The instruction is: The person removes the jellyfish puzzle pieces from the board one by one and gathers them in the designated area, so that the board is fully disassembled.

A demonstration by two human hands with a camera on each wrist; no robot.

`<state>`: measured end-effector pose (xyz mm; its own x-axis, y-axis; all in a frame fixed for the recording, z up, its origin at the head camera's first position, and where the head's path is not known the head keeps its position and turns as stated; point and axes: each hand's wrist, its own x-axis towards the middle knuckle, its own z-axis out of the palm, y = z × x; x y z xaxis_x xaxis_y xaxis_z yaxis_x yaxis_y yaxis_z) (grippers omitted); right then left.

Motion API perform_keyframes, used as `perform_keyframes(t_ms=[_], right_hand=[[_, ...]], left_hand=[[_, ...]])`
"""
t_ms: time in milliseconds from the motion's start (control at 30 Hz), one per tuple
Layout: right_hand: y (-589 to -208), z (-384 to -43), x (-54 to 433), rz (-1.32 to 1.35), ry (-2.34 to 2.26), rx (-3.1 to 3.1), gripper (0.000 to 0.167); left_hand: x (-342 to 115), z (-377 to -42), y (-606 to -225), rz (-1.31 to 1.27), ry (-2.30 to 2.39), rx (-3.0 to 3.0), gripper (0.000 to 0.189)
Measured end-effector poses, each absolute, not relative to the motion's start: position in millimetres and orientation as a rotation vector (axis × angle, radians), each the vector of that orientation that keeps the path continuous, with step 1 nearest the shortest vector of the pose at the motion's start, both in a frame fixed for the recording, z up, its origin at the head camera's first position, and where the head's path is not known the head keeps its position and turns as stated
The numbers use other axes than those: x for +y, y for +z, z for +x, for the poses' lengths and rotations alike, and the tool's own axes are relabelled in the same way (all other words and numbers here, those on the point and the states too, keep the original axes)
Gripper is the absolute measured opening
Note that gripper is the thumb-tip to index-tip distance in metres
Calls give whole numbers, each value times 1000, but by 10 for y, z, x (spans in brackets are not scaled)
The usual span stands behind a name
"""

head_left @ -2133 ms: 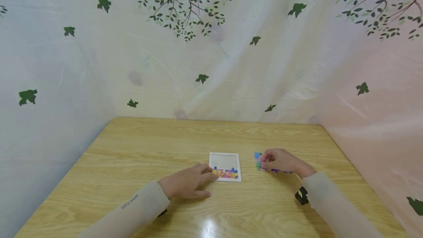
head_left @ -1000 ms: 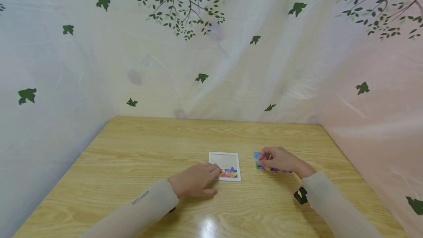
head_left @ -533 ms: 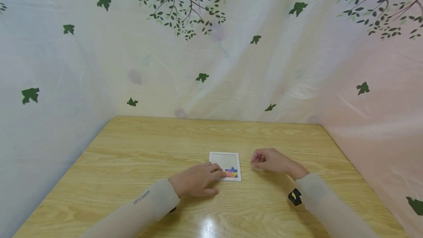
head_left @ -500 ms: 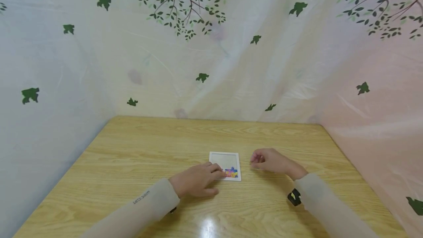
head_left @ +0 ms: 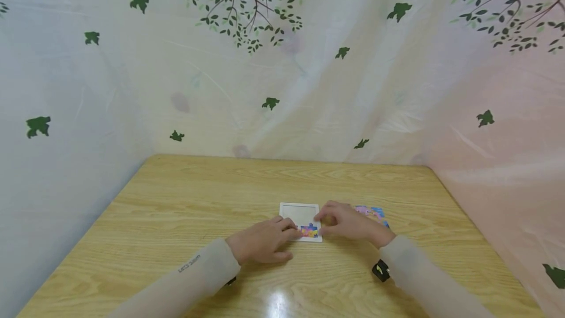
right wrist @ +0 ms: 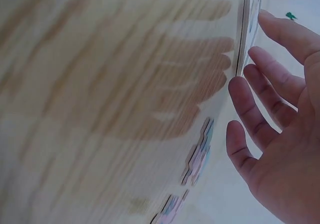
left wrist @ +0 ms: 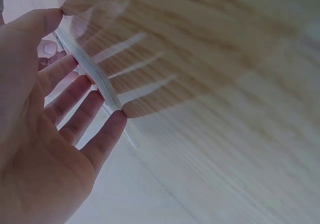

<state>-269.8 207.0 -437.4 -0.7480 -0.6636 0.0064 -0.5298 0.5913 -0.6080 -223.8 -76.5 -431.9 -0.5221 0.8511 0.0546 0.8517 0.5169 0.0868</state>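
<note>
A white-framed puzzle tray (head_left: 299,205) lies on the table, with colourful jigsaw pieces (head_left: 310,230) along its near side. My left hand (head_left: 261,241) rests its fingers over the tray's near left part, covering some pieces. In the left wrist view its fingers (left wrist: 110,134) are extended and touch the tray's edge. My right hand (head_left: 353,223) is at the tray's right edge, thumb and index finger apart. The right wrist view shows its fingers (right wrist: 245,104) loosely bent beside that edge, with no piece visible in them.
Loose jigsaw pieces (head_left: 372,211) lie right of the tray, partly hidden behind my right hand; the right wrist view shows some loose pieces (right wrist: 197,156) flat on the wooden table (head_left: 212,185). A leaf-patterned curtain (head_left: 220,87) encloses the table's back and sides.
My right hand has moved left from the loose pieces to the tray's right edge, uncovering some of those pieces. Earlier, my left hand slid right, further over the tray; it then stays still.
</note>
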Motion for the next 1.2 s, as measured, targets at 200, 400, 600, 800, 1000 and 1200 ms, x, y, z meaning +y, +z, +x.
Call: perform_keyframes(t_ms=[200,400,600,800,1000,1200], right_hand=[[-4341,-2618,1971,-976,-834,2617,38],[-4332,-2587,1937,-1008,-853,2624,33],[-4315,-2589,1913,-975,-882,2598,30],[-4322,-2617,1899,-959,-948,2541,28],[-4346,-2632,1891,-1011,-1011,2453,25],[-4343,-2625,1965,-967,-1003,2477,23]], left_hand=[[-763,-2229,-4315,-1534,-185,-2747,46],[-755,-2227,-4305,-1542,-178,-2740,46],[-746,-2236,-4302,-1539,-151,-2732,45],[-746,-2231,-4298,-1540,-167,-2747,45],[-738,-2229,-4285,-1534,-156,-2774,46],[-736,-2225,-4302,-1525,-168,-2791,47]])
